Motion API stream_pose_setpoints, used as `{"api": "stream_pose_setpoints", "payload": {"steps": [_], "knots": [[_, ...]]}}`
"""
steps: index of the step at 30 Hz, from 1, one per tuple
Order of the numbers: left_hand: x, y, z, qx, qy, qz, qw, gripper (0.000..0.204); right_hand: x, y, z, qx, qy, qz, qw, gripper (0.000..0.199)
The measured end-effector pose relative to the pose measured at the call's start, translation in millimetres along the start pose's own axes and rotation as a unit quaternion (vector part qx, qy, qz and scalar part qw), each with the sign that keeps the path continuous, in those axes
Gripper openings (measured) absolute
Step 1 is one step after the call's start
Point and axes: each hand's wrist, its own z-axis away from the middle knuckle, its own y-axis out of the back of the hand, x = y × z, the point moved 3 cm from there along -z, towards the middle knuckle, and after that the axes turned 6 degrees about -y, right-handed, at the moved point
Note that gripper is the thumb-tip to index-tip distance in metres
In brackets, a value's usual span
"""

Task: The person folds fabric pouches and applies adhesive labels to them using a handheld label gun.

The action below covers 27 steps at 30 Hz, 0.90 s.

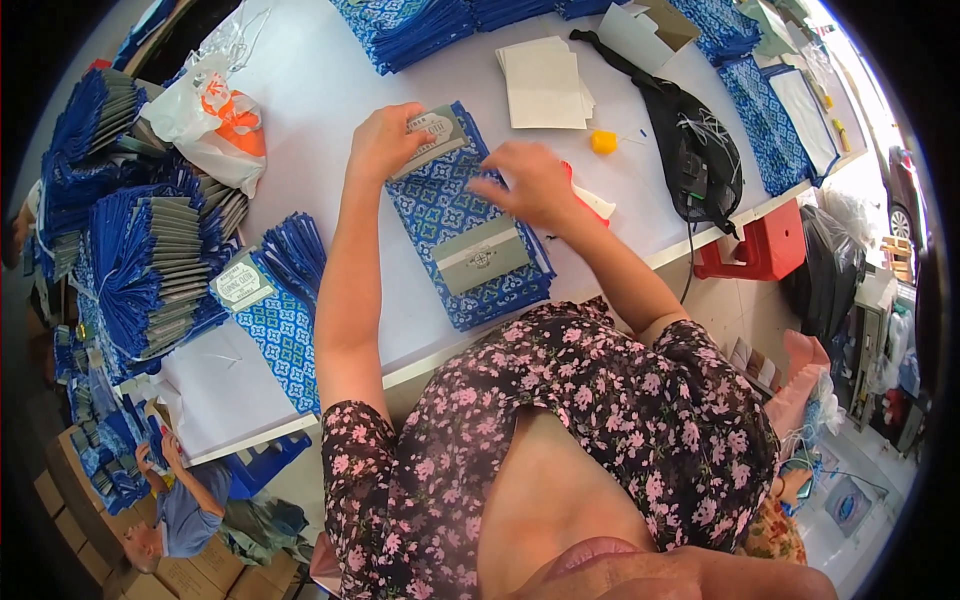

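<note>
A stack of folded blue patterned cloths lies in front of me on the white table. Across its far end is a grey-green printed card, pinched at its left side by my left hand, thumb on top. A second grey-green card with a pale stripe and a round emblem lies across the near part of the stack. My right hand is over the stack's right edge, thumb and fingers apart, slightly blurred, with nothing visible in it. Just beyond its wrist, a red and white object is partly hidden by the arm.
Carded blue cloths lie at the left, beside tied bundles and a white plastic bag. Farther back are white cards, a yellow block and a black mesh bag. Another person works at lower left.
</note>
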Motion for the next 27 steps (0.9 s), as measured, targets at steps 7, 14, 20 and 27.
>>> {"api": "stream_pose_setpoints", "payload": {"steps": [7,14,20,27], "knots": [[12.8,-7.5,-13.6,-0.007,-0.003,-0.007,1.0,0.016,101.6,32.4,36.1,-0.133,-0.203,0.192,0.951,0.045],[18.5,-12.7,-17.7,-0.012,-0.029,-0.005,1.0,0.018,100.2,40.5,63.7,-0.114,-0.234,0.204,0.944,0.055],[16.6,-12.3,-20.2,-0.045,-0.006,-0.017,0.999,0.022,97.0,27.2,72.1,-0.193,-0.249,0.233,0.92,0.054],[20.1,-9.1,-19.2,-0.055,0.004,-0.066,0.996,0.025,92.6,44.9,58.0,-0.099,-0.255,0.01,0.962,0.039]]}}
